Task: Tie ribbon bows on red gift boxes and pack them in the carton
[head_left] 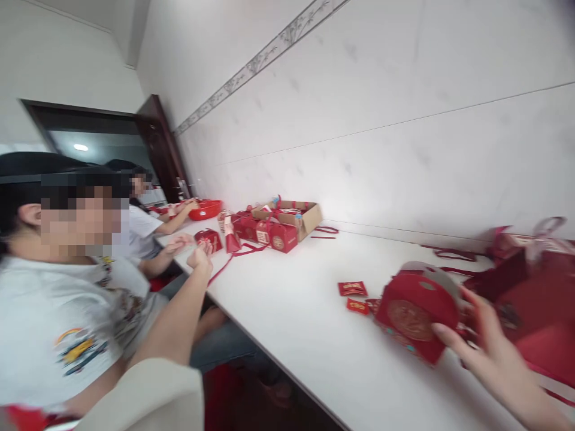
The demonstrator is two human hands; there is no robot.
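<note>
My right hand (485, 347) grips a red gift box (411, 314) with a rounded top and a gold round emblem. The thumb lies on its front and the fingers reach behind; the box sits tilted and slightly blurred. Beside it on the table are small red wrapped packets, one dark red (353, 288) and one brighter (357, 306). My left arm, in a beige sleeve, stretches far forward to the left. At its end my left hand (200, 258) is closed, fingers curled, close to a co-worker's hand (178, 242) and a small red box (210, 239). What it holds is unclear.
Red gift boxes (283, 237) stand in a row by a cardboard box (309, 218). Farther off is a red basin (205, 209) by another person. More red boxes (539, 299) and ribbons (453, 254) lie at right along the wall. A co-worker (67, 311) sits at left.
</note>
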